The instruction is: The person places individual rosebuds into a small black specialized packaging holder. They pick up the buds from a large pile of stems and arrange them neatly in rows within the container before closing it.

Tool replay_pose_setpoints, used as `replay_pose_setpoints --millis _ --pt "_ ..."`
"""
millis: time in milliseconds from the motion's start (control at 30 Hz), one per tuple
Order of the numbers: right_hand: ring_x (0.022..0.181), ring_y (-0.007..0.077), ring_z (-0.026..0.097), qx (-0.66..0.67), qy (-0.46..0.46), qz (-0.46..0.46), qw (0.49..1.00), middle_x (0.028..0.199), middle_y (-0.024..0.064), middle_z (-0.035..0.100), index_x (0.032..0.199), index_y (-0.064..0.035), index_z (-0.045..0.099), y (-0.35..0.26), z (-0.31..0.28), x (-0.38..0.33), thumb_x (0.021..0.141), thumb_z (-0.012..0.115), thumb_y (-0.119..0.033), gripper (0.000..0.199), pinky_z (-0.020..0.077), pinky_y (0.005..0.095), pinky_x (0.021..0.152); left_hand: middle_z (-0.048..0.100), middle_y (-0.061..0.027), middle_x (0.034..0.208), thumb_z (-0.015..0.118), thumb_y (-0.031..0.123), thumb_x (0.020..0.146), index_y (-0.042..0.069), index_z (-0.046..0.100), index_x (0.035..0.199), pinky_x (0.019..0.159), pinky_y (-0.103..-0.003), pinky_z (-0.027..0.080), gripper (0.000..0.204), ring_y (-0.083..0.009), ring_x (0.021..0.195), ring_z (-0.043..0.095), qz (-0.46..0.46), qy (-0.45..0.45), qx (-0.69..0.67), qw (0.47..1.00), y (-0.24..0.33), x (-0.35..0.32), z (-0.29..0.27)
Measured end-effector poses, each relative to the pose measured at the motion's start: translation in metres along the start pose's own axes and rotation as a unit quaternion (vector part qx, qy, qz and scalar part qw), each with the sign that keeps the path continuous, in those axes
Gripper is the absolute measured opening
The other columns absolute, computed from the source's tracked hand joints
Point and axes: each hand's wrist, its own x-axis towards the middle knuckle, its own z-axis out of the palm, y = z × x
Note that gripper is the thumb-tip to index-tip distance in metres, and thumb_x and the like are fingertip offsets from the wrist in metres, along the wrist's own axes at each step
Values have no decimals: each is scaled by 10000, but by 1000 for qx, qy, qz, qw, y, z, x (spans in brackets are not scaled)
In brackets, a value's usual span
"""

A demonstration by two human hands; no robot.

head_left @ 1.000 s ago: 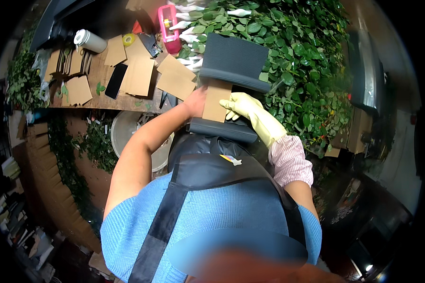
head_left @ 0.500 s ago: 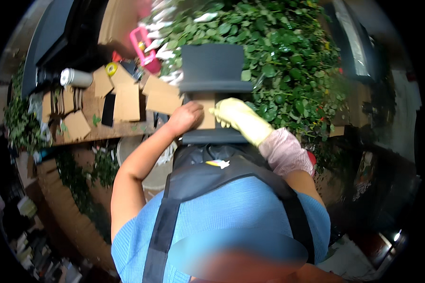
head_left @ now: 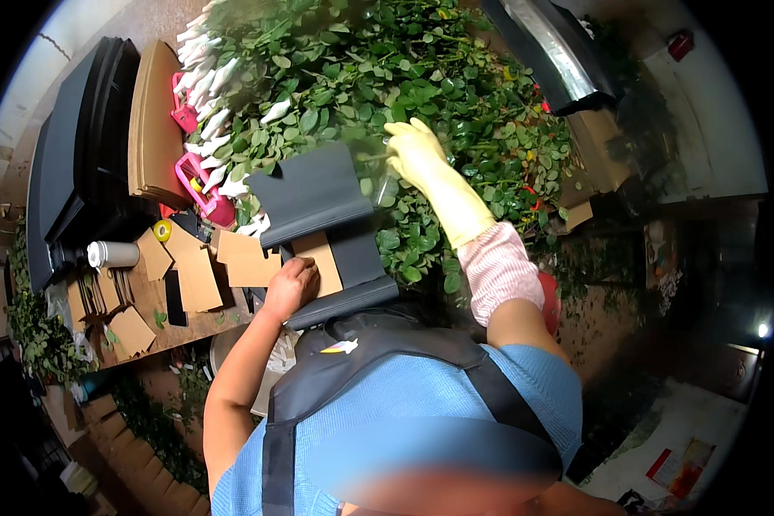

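My bare left hand [head_left: 291, 285], its fingers curled, holds the left edge of a tan cardboard piece [head_left: 325, 265]. The cardboard lies on a black corrugated sheet [head_left: 361, 258], whose far part [head_left: 310, 191] rises behind it as a raised flap. My right hand [head_left: 417, 155], in a long yellow rubber glove, reaches over a large heap of leafy green stems [head_left: 335, 82]. Its fingers are closed around a leafy stem that is partly blurred. At the heap's left end, white pointed sleeves [head_left: 215, 86] cover the stem heads.
Left on the wooden table [head_left: 168, 344] are cut cardboard pieces [head_left: 199, 279], a white cylinder [head_left: 113, 254], yellow tape [head_left: 162, 230] and a pink holder [head_left: 206, 193]. Black sheets [head_left: 77, 146] and brown cardboard [head_left: 150, 120] stand behind. A silvery roll [head_left: 559, 52] lies far right.
My right hand has left the cardboard and moved up and away over the leafy heap. My left hand stays at the cardboard. The whole view has turned and shifted.
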Motion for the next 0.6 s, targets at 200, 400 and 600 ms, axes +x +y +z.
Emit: replay_pose_setpoints --millis 200,400,600 --pt "1128 313 699 169 353 74 917 1227 136 727 1270 -86 702 97 -60 -49 892 677 -3 388 538 374 1027 698 -109 1133 735 93 859 24 717 1040 936 -406 564 194 -319 1089 667 -14 -30 -10 999 0 2 -1" --pt "1052 244 708 466 265 17 844 1193 140 695 1271 -13 671 116 -62 -116 940 598 43 344 569 329 930 663 -122 1208 794 197 840 31 702 1119 1054 -442 502 338 -352 1240 595 3 -34 -6 999 -3 -1 -7" --pt "789 125 600 738 -157 213 620 905 39 630 1053 12 704 92 24 -161 937 666 -58 140 503 240 658 633 -178 1335 878 257 685 12 504 1441 1250 -563 225 878 -383 1293 573 -159 -46 -204 965 4 0 -17"
